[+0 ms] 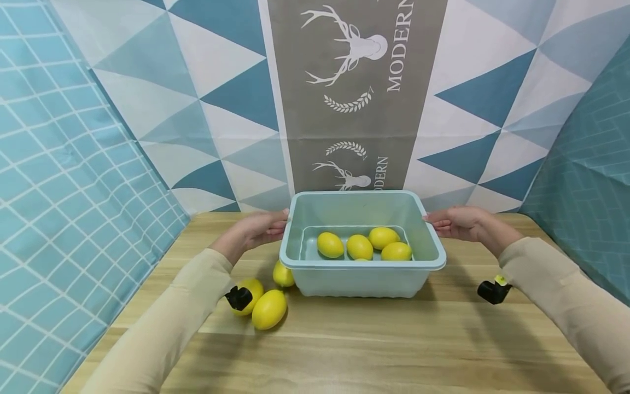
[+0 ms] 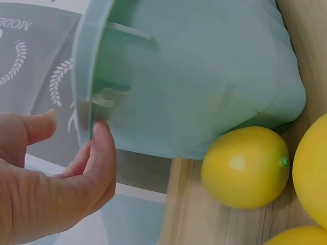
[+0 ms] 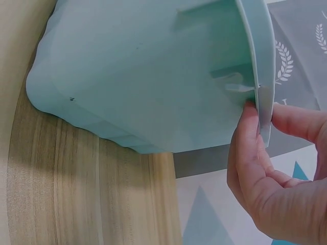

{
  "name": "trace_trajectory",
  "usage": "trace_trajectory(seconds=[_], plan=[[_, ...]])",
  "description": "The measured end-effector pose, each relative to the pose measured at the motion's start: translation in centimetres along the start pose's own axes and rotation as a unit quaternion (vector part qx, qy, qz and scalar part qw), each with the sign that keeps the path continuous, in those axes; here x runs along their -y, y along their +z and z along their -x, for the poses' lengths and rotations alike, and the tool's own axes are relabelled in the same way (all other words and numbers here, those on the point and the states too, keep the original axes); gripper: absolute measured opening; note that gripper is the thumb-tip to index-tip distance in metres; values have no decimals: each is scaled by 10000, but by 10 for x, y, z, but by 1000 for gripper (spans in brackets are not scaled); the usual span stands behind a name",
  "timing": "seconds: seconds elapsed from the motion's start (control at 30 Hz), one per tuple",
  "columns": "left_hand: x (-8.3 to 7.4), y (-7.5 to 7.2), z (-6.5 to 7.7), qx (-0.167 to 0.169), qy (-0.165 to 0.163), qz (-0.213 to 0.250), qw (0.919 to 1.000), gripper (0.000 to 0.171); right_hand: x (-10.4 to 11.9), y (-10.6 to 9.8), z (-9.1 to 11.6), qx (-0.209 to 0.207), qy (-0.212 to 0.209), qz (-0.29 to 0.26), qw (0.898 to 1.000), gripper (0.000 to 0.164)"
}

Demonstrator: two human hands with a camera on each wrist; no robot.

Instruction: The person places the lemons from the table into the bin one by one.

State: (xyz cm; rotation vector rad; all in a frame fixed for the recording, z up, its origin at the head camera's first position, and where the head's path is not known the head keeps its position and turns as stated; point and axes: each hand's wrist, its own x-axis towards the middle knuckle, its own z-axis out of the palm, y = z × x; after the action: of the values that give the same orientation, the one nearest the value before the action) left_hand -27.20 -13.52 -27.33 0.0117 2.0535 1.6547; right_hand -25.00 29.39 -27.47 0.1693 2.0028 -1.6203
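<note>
A light blue-green plastic bin (image 1: 361, 282) stands on the wooden table with several yellow lemons (image 1: 330, 244) inside. At its left end, my left hand (image 1: 260, 225) touches under the rim with its fingertips. The thumb (image 2: 43, 126) stands apart from the rim in the left wrist view. On the opposite end, my right hand (image 1: 460, 221) pinches the rim (image 3: 265, 97) between thumb and fingers. Three more lemons lie outside the bin on the left: one lemon (image 2: 245, 167) close by the bin's wall, another lemon (image 1: 269, 310) nearer me, and a third partly behind the left wrist camera.
The wooden table (image 1: 344, 350) extends in front of the bin. A patterned cloth backdrop (image 1: 236, 98) rises behind it, and blue tiled sheets (image 1: 59, 180) flank the left and right sides. Black wrist cameras (image 1: 494, 291) hang from both sleeves.
</note>
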Motion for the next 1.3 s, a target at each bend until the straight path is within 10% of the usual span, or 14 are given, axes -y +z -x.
trace_trajectory(seconds=[0.67, 1.3], plan=[[30, -21, 45, -460, 258, -1478, 9876, 62, 3, 3, 2, -27, -17, -51, 10000, 3], [69, -13, 79, -1365, 346, -2980, 9441, 48, 3, 4, 3, -58, -17, -31, 10000, 5]])
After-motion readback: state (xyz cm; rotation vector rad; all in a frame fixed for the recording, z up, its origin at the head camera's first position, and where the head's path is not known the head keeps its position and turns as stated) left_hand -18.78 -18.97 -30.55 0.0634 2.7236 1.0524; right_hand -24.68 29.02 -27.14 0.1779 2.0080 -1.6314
